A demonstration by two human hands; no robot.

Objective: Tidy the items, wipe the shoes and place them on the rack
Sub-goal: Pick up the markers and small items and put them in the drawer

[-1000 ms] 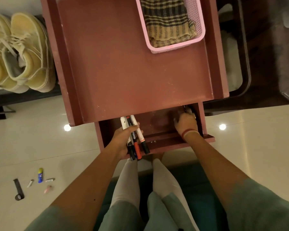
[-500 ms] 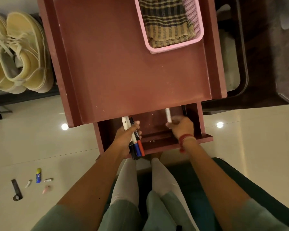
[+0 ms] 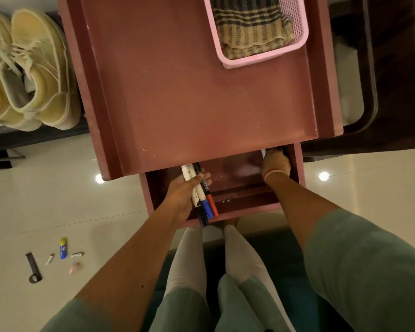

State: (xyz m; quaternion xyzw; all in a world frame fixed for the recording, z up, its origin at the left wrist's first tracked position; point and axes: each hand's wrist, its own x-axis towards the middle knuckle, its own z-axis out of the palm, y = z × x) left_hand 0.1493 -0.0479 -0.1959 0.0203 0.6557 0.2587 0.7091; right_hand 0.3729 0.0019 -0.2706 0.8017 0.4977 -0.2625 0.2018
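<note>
The drawer [image 3: 237,208] stood pulled out at the table's [image 3: 201,92] 6 o'clock edge. The left hand [image 3: 181,196] gripped a bundle of markers [image 3: 203,195] over the drawer's 9 o'clock side, their red, blue and black caps pointing to 6 o'clock. The right hand [image 3: 276,164] reached into the drawer's 1 o'clock corner, fingers curled on a white marker [image 3: 263,153] half hidden under the table edge. A basket [image 3: 261,59] holding a cloth [image 3: 249,27] sat at the table's 1 o'clock. The shoes [image 3: 34,75] stood at 10 o'clock beside the table. A glue stick [image 3: 62,248] and strap [image 3: 34,267] lay on the floor [image 3: 58,200] at 8 o'clock.
</note>
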